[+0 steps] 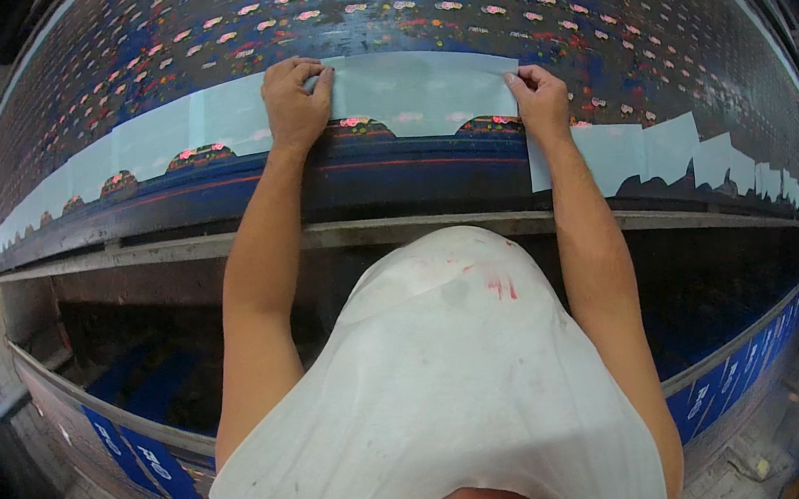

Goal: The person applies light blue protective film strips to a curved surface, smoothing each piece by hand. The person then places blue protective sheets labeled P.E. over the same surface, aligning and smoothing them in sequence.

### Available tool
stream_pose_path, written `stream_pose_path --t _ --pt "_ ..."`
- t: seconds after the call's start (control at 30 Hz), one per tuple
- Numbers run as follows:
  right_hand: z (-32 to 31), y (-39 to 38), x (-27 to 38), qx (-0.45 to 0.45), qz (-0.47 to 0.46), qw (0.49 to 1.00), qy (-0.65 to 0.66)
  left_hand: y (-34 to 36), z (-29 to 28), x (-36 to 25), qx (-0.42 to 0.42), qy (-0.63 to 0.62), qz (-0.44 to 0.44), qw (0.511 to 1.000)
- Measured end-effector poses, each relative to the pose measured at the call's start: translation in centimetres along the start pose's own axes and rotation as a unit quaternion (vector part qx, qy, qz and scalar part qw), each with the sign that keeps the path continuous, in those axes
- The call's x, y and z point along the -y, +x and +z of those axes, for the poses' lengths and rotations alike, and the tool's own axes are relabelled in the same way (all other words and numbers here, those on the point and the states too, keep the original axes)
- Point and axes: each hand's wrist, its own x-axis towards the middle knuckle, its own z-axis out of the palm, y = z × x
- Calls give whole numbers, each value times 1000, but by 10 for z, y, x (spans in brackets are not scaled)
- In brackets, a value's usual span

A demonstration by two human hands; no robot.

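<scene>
From my far left, a run of scallop-cut pale sheets lies nearly edge to edge along the near side of the dark patterned surface; I'd call that stretch done; left hand sits on the run's upper edge, fingers curled, thumb near forefinger; can't tell if it grips paper or just presses; working sheet spans between both hands, roughly in line with the run, so I judge it nearly placed; right hand pinches its upper right corner, thumb to forefinger; further right, the skewed sheets overlap in a stepped row, sitting lower; I'd count those as left to square up; writing: blue panels at lower left carry bold white lettering, as do the blue panels at lower right; light marks on the patterned surface are too small to read
</scene>
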Motion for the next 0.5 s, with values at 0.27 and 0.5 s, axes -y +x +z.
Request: stream_pose_path --t 0.27,0.5 --pt "4 2 -3 -15 57 998 14 0 3 -3 -1 -3 -11 1000" --pt "4 0 5 -22 57 998 -11 1 -1 -10 14 14 -13 1000"
